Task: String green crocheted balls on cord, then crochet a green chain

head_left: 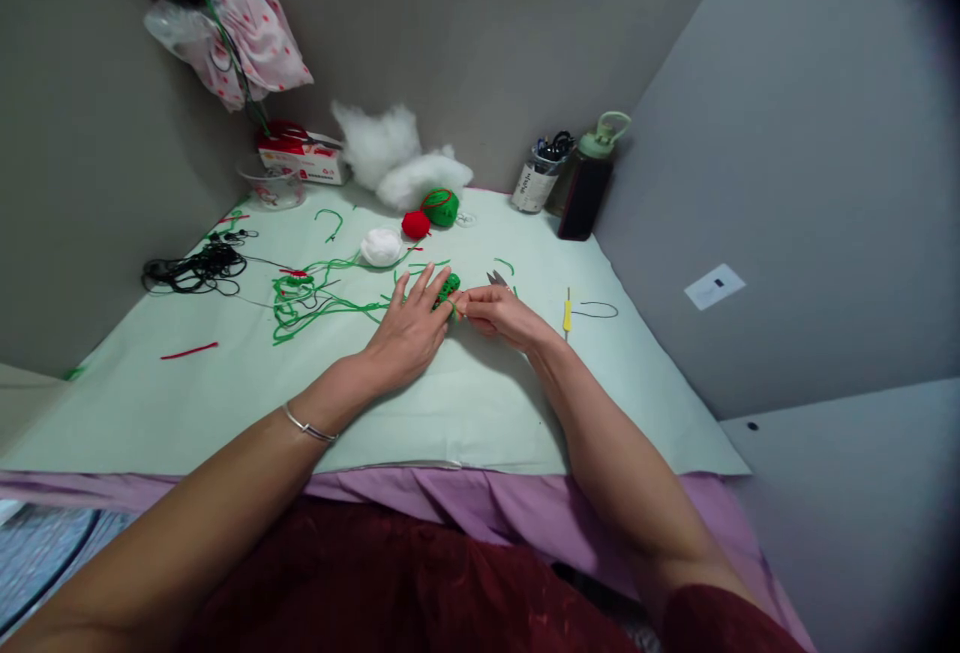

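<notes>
green crochet piece (451, 285) lies between left hand (409, 330), spread against it, and pinched right hand (502, 316), hold unclear.

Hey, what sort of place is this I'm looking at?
It looks like a yarn-craft work table in a walled corner, perhaps at home. The white yarn ball, the fluffy white stuffing behind it and the small green yarn piece being handled suggest that.

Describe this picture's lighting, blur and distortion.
Head view: soft light, no harsh glare on the table; head view: right edge fades into dark blur; head view: left forearm looks stretched toward the corner; head view: green piece by the left hand too small to read clearly.
</notes>
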Demonstrator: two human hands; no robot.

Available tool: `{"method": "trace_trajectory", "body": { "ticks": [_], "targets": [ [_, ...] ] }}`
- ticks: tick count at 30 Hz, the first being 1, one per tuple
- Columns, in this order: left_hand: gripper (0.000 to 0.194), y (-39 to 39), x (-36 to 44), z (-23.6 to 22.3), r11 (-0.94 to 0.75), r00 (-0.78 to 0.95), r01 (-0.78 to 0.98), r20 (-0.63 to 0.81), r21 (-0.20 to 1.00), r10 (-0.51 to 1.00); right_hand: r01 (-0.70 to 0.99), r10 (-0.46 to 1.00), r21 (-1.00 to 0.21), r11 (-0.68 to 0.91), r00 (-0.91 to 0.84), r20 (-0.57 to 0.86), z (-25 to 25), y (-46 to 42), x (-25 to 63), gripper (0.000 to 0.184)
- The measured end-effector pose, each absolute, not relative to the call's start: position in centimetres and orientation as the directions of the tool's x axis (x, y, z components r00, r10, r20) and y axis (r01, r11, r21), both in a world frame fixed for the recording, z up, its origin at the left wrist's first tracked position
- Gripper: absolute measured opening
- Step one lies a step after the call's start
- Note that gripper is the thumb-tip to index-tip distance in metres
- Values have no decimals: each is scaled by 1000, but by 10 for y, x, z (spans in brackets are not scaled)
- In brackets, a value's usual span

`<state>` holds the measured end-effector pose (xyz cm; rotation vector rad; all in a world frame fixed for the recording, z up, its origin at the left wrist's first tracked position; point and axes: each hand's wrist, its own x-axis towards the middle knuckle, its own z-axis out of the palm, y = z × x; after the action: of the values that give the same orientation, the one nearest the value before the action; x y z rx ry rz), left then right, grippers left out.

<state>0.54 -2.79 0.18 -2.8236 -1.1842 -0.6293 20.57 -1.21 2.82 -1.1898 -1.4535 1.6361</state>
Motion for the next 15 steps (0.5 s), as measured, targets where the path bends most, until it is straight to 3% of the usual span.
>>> {"method": "trace_trajectory", "body": {
  "ticks": [15],
  "targets": [
    [46, -30, 5, 6, -697, 631, 698, 319, 167, 708, 107, 901, -976, -188, -377, -214, 29, -13, 205, 25]
  ]
}}
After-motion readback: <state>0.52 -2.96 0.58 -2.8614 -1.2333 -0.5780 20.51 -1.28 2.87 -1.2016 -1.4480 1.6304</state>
